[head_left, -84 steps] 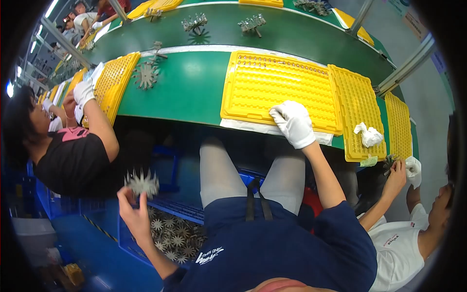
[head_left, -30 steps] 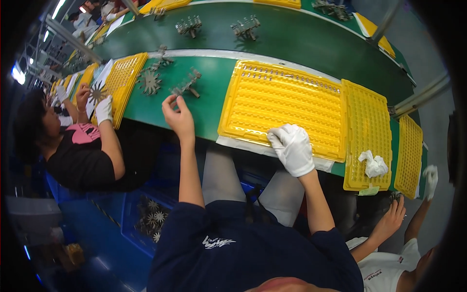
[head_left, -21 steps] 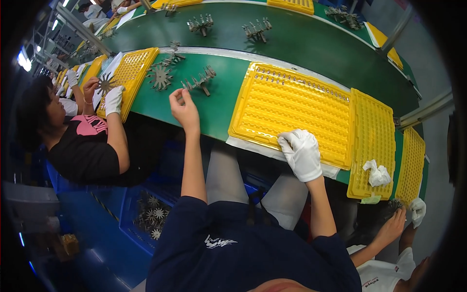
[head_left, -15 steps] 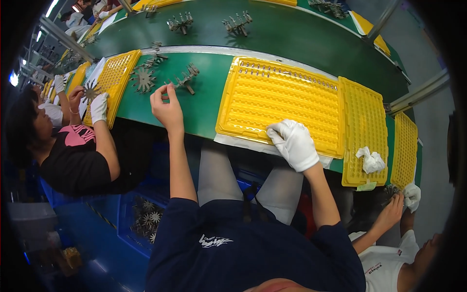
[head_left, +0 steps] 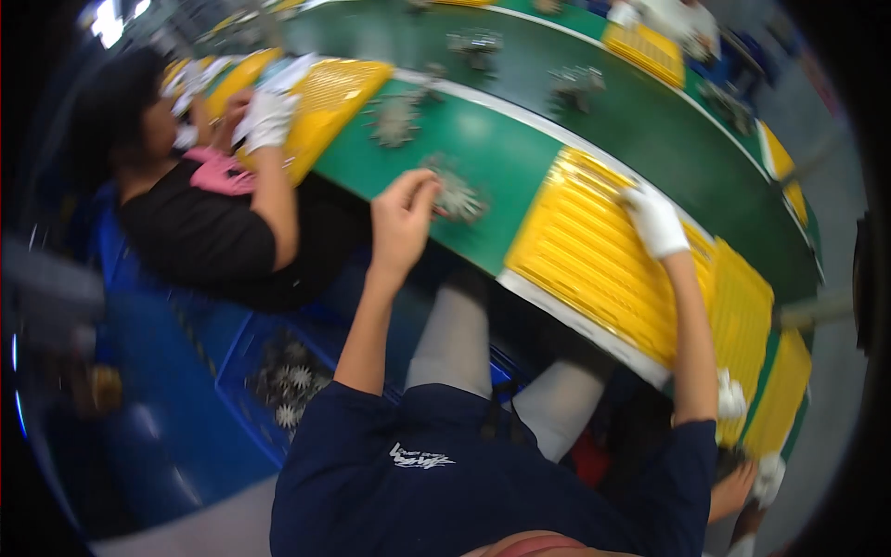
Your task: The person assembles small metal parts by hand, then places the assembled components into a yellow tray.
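Observation:
My bare left hand (head_left: 403,223) is closed in a pinch above the green bench. Its fingertips are right at the edge of a toothed metal wheel (head_left: 458,197); blur hides whether they grip it or a smaller piece. My right hand (head_left: 655,221), in a white glove, reaches to the far side of a ridged yellow tray (head_left: 594,251). The gloved fingers are drawn together and point down at the tray's far rows. Anything between them is too small and smeared to make out. A second toothed metal wheel (head_left: 393,121) stands farther left on the bench.
A long green belt (head_left: 529,84) carries more metal wheel clusters (head_left: 577,88). To the right lie another yellow tray (head_left: 742,306) and a crumpled white cloth (head_left: 730,397). Co-workers sit on both sides; the left one's gloved hand (head_left: 269,119) is near. A blue bin (head_left: 243,408) holds wheels.
The view has turned, shifting the bench rightward. My right hand has gone from the tray's near edge to its far side. My left hand stays pinched, close to the metal wheel.

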The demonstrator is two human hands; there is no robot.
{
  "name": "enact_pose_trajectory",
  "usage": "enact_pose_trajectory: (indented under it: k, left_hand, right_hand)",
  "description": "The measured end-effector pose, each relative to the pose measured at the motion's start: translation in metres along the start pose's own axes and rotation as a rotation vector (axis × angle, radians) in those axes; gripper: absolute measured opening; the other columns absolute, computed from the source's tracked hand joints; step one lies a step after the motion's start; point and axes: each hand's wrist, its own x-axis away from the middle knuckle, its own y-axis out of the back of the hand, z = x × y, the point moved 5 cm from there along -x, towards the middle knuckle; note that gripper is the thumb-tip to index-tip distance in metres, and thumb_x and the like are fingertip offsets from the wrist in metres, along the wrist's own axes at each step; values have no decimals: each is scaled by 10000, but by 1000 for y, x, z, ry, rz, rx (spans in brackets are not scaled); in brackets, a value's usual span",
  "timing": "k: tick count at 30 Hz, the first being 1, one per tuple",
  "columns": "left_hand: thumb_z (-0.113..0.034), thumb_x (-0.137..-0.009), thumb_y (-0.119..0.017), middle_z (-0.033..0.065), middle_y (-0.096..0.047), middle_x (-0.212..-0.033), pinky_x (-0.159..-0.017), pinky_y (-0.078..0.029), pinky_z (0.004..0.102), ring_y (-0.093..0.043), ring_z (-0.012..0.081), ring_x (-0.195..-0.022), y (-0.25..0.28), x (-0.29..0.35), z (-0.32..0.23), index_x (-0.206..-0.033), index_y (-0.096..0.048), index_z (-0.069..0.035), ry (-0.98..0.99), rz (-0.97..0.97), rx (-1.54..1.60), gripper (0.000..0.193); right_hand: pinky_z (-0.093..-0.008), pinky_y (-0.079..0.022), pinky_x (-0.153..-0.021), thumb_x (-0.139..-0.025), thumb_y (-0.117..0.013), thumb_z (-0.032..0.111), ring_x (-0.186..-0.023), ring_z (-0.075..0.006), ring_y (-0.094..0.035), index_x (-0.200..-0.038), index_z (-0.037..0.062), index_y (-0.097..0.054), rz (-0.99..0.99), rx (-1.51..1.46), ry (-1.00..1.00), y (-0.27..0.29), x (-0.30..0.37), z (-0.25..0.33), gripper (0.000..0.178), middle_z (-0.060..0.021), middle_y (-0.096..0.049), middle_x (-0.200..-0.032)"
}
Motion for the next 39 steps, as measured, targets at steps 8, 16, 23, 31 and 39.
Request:
enact_pose_trajectory:
  k: [8,16,23,31,39]
  left_hand:
    - [-29,-942,-603,91,-631,-883,-656,-565,256,-634,113,-707,80,86,-50,-1012,-645,51,94,181,-241,113]
    - [-30,-936,-615,84,-624,-849,-607,-514,251,-634,114,-705,99,94,-64,-992,-644,51,112,108,-400,103]
    - [11,-904,-665,65,-659,-827,-632,-477,214,-608,71,-720,92,87,-114,-966,-677,56,-25,128,-519,78]
    - [19,-865,-691,103,-680,-812,-632,-509,248,-657,143,-703,57,86,-127,-954,-695,52,-156,243,-470,95]
    - [12,-852,-695,120,-646,-796,-616,-494,299,-638,219,-679,18,87,-142,-915,-661,27,-257,365,-464,74]
  right_hand:
    - [-365,-521,-710,-781,-720,-30,-781,-297,-652,-953,120,-734,93,-204,181,-12,-29,-5,229,-123,-659,-869]
    - [-368,-529,-714,-755,-729,-16,-815,-289,-654,-912,141,-713,50,-41,331,-6,-35,1,222,-97,-664,-896]
    - [-288,-512,-826,-934,-642,2,-873,-156,-638,-1042,8,-670,-20,-247,105,27,-27,11,112,-82,-696,-960]
    - [-362,-545,-742,-870,-689,92,-809,-296,-684,-1009,67,-691,-28,-544,364,88,2,243,141,-113,-689,-880]
    - [-369,-536,-714,-859,-694,64,-783,-330,-658,-1014,65,-700,5,-798,345,85,26,260,155,-134,-661,-851]
